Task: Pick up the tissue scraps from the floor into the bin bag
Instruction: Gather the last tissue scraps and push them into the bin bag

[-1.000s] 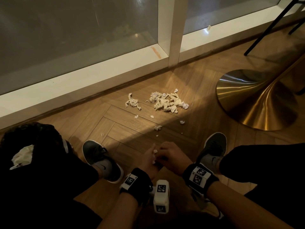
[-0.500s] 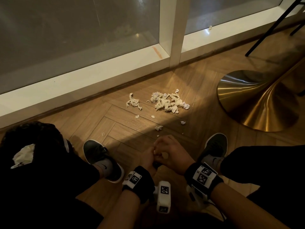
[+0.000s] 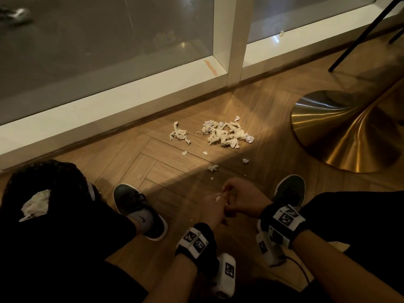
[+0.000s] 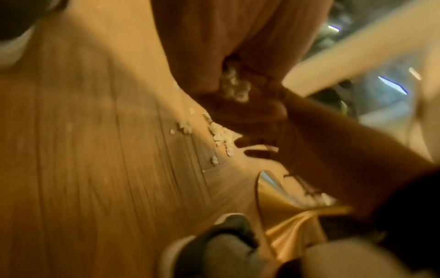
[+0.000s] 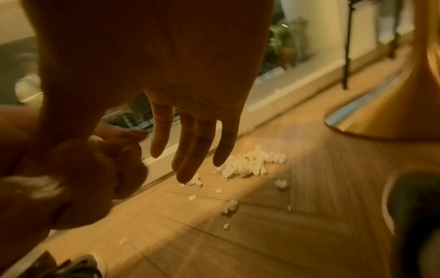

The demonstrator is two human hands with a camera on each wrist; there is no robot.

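Scraps [image 3: 226, 135]: one heap, seven strays; left hand [image 3: 213, 207] holding some.

The right hand [image 5: 166, 94] hangs with straight fingers [image 5: 190, 150] in the upper middle, above the tissue scraps [image 5: 250, 165] on the floor [image 5: 285, 235].

Probably a café or lounge: herringbone wood floor [image 3: 122, 162] is running up to floor-level white-framed windows [image 3: 235, 40], with a brass trumpet table base [image 3: 341, 132] and a black chair leg [image 3: 360, 36] standing far right.
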